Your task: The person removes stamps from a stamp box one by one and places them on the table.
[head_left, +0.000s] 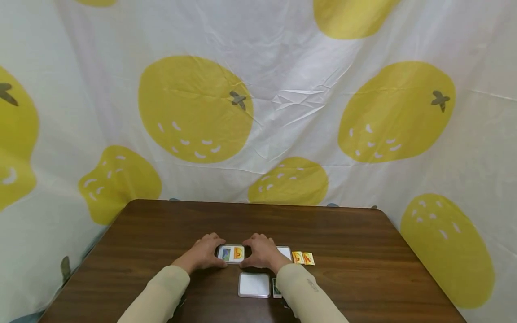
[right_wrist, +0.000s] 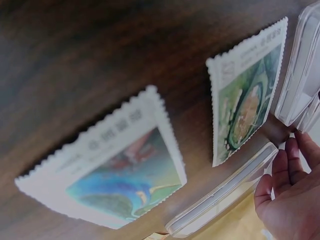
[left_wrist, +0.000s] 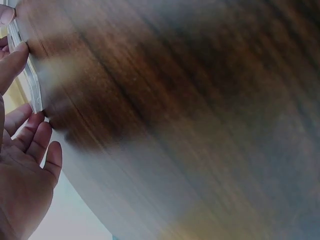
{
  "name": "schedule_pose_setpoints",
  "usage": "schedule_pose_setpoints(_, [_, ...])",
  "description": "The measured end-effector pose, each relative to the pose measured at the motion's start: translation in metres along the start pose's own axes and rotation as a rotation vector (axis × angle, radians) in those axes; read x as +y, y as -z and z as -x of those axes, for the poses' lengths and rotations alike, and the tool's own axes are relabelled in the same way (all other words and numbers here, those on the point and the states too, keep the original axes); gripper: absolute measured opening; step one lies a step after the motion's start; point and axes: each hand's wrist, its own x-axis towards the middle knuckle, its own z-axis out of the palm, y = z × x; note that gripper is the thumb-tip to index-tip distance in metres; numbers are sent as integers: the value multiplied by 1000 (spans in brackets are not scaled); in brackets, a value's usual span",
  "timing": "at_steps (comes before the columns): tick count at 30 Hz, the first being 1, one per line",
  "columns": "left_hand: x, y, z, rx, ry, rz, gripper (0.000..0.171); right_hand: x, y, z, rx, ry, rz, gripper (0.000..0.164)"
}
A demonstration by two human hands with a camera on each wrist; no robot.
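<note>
A clear plastic case (head_left: 231, 254) with two stamps inside, one blue-green and one orange, lies between both hands near the middle of the table. My left hand (head_left: 203, 254) grips its left end, thumb on the near side and fingers on the far side. At the opposite end my right hand (head_left: 261, 252) holds the case the same way. In the left wrist view, the left fingers (left_wrist: 39, 137) and thumb meet the case's clear edge (left_wrist: 34, 87). The right wrist view has the right hand (right_wrist: 292, 197) at the right border, the held case mostly cut off there.
Another clear case (head_left: 254, 285) with a white insert lies nearer me. A third case (head_left: 284, 252) is partly behind the right wrist, with two orange stamps (head_left: 303, 258) beside it. A green stamp (right_wrist: 247, 97) and a blue one (right_wrist: 130, 170) lie on the wooden table (head_left: 363, 251).
</note>
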Motion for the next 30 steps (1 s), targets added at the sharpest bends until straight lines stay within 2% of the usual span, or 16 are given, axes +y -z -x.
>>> schedule_pose_setpoints(10, [2,6,-1,-47,14,-14,62,0,-1,-1,3,6,18,65])
schedule_pose_setpoints(19, [0,6,-1,-52,-2,6,57,0,-2,0,12,16,34,62])
schedule_pose_setpoints(26, [-6,4,0,-24,-51,41,56,0,-3,-1,27,17,27,61])
schedule_pose_setpoints(30, [-7,3,0,-11,-57,56,55,0,-3,-2,21,12,31,61])
